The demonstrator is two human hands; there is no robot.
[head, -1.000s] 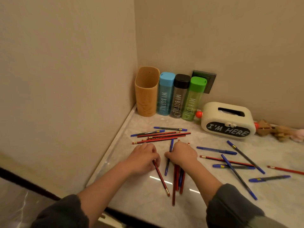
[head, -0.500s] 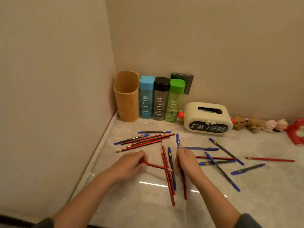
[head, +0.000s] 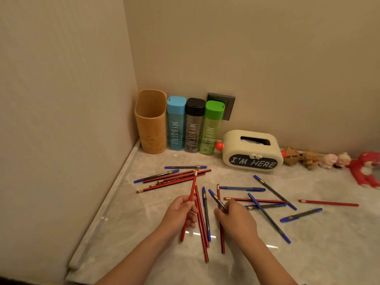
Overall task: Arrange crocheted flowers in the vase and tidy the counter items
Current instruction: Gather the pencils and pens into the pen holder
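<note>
Fingers of my left grip (head: 181,212) curl round a red pencil (head: 193,187), clasping it near its middle. Its far end points away from me toward a cluster of pens and pencils (head: 176,178) beyond that hand, and its near end sticks out below my palm. My right grip (head: 234,219) pinches a blue pen (head: 213,196) by one end, the shaft slanting up and left from the fingers. Between the two grips a few loose red pencils (head: 203,233) and a loose blue pen (head: 206,214) lie side by side on the desk (head: 318,254). Scattered pens and pencils (head: 267,216) lie to the right of my right grip. Far beyond the left grip, in the corner, a tan holder (head: 151,128) stands upright with three bottles (head: 193,126) just beside it.
</note>
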